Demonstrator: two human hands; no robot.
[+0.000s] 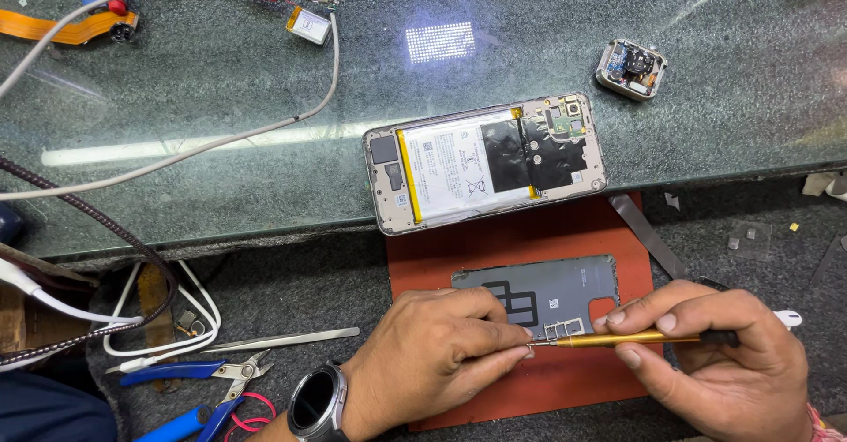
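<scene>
Between the two hands, low over a rust-red rectangular work mat point(529, 239), a slim brass-coloured precision screwdriver point(618, 339) lies nearly level, its tip pointing toward the left hand. The right hand point(706, 363) is closed around the screwdriver's shaft, thumb and forefinger pinching it. The left hand point(441, 354), with a round dark wristwatch point(315, 400) at the wrist, has its fingertips pressed together at the tool's tip, pinching something too small to make out. Just behind the fingertips lie a small silver card tray point(565, 327) and a grey plastic phone back cover point(538, 292), inner side up on the mat. Beyond the hands, on the glass-topped desk point(221, 168), rests an opened smartphone with a white battery exposed point(485, 161); farther right of it sits a small square camera module point(631, 69). Left of the left hand lie steel tweezers point(282, 340) and blue-handled pliers point(194, 371)

The work looks to be at a fine screw or tiny-part stage. Any next move would call for a steady tip and a light, careful pinch
</scene>
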